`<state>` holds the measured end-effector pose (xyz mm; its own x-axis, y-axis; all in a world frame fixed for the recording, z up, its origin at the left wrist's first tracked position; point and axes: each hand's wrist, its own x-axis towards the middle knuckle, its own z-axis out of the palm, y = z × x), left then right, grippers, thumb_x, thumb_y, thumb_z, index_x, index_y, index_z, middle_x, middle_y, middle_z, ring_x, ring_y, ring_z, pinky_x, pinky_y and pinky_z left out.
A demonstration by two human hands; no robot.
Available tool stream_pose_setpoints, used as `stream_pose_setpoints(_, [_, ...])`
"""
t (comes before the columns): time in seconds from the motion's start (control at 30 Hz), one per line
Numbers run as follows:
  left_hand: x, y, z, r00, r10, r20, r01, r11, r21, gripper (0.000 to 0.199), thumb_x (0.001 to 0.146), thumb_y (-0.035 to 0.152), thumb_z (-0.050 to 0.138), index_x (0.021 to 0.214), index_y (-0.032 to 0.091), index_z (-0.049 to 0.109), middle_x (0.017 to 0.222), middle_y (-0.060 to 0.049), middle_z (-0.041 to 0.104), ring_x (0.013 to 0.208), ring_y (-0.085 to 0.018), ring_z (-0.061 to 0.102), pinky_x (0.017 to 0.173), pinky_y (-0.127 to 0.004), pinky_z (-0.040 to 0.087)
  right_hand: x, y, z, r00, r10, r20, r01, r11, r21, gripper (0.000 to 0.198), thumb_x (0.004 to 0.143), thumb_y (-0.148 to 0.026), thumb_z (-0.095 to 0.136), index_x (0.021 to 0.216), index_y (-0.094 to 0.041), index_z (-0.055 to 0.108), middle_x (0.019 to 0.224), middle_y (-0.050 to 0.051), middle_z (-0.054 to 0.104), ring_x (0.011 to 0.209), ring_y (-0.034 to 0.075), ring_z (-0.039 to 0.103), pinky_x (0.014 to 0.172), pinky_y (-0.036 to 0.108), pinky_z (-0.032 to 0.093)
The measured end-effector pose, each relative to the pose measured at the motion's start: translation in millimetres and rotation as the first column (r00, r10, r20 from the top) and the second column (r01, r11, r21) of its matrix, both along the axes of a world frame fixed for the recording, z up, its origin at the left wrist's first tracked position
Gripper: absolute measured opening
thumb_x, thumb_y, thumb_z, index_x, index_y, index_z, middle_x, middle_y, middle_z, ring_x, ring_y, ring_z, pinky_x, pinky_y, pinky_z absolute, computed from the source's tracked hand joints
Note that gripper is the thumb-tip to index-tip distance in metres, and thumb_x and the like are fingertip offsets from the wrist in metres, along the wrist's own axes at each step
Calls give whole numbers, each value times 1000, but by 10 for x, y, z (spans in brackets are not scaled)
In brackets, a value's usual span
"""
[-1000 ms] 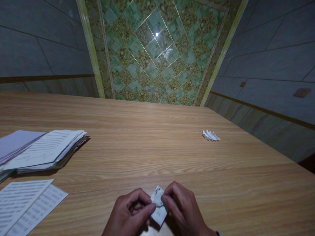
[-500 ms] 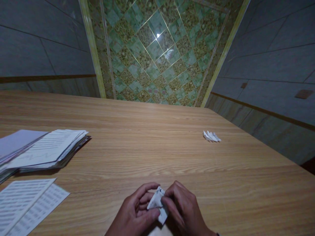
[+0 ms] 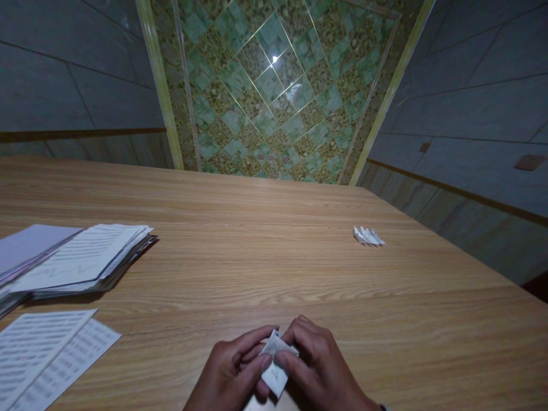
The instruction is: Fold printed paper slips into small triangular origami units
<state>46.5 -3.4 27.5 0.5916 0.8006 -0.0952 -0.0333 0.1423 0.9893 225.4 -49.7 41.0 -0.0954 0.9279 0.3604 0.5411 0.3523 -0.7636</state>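
A small piece of folded white paper point(image 3: 275, 379) is between my hands, low in the middle of the head view above the wooden table. My left hand point(image 3: 237, 365) grips its left side, thumb on the face and fingers behind. On the other side my right hand point(image 3: 314, 357) pinches the paper with thumb and forefinger, close to the left thumb. The paper's upper part shows a pointed fold and a flap toward the right; its rear is hidden by my fingers.
A wooden table point(image 3: 240, 251) stretches ahead to a green tiled surface. At left lie a stack of papers point(image 3: 85, 257) and two printed sheets point(image 3: 64, 354), partly overlapping. Several folded white paper pieces point(image 3: 368, 236) sit together at the right.
The folded paper has turned and its flap now spreads to the right. My right thumb has come onto its face beside the left thumb; both hands keep hold.
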Motion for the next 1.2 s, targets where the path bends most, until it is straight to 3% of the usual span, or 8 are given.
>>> stream_pose_setpoints(0.17, [-23,9,-87,999,55,0,-55,998,-21,51,81,56,76,120,21,77,86,-8,78,64,-19,66,61,-28,52,6,6,38,997,26,-77,-30,998,-57,30,100,-39,62,79,-20,69,76,2,67,76,18,64,69,26,46])
stream_pose_setpoints(0.27, [-18,2,-104,998,49,33,-46,997,-63,46,82,52,78,116,22,78,89,-9,79,68,-20,67,61,-27,52,1,7,41,999,5,-43,-7,999,-40,28,100,-33,62,77,-20,66,77,2,66,76,17,62,69,26,45])
stream_pose_setpoints(0.4, [32,0,-31,996,83,43,-74,982,-171,47,69,48,88,105,19,81,89,-11,79,79,-26,71,63,-29,55,-21,-1,4,1000,17,-1,-17,1000,7,22,99,-26,60,78,-20,64,78,2,66,78,18,61,69,27,44])
stream_pose_setpoints(0.53, [50,0,55,990,138,-6,-137,975,-173,44,65,47,90,95,18,82,88,-11,80,78,-28,72,59,-29,54,-44,-18,-24,989,-24,-145,7,993,-119,7,92,-27,64,92,-21,62,78,1,64,71,17,60,63,26,44])
stream_pose_setpoints(0.67, [19,3,37,992,117,-39,-120,988,-101,35,71,47,85,89,18,82,81,-9,78,73,-25,69,56,-26,52,-55,-25,-23,932,-69,-355,-22,969,-246,17,88,-34,67,88,-21,57,69,-3,58,62,15,56,56,23,41])
stream_pose_setpoints(0.83, [-11,7,-32,995,81,-55,-84,995,-58,28,78,45,80,79,17,79,77,-7,75,69,-22,66,57,-26,51,-58,-3,21,892,-125,-434,-20,949,-314,23,80,-37,72,77,-21,56,64,-4,54,60,14,51,54,23,38])
stream_pose_setpoints(1.03, [-14,26,36,996,90,-24,-90,996,2,18,77,33,79,86,18,81,84,-8,79,81,-27,71,73,-30,54,-45,11,43,920,-115,-374,-24,938,-347,23,81,-39,70,82,-20,58,65,-4,53,60,13,49,56,24,37])
stream_pose_setpoints(1.2, [-23,30,8,993,115,-29,-116,992,-53,21,75,35,81,86,17,80,82,-8,77,75,-24,68,65,-29,53,-17,-6,-40,957,-97,-275,-8,934,-358,39,87,-52,62,67,-20,52,62,-3,48,61,14,45,57,26,33])
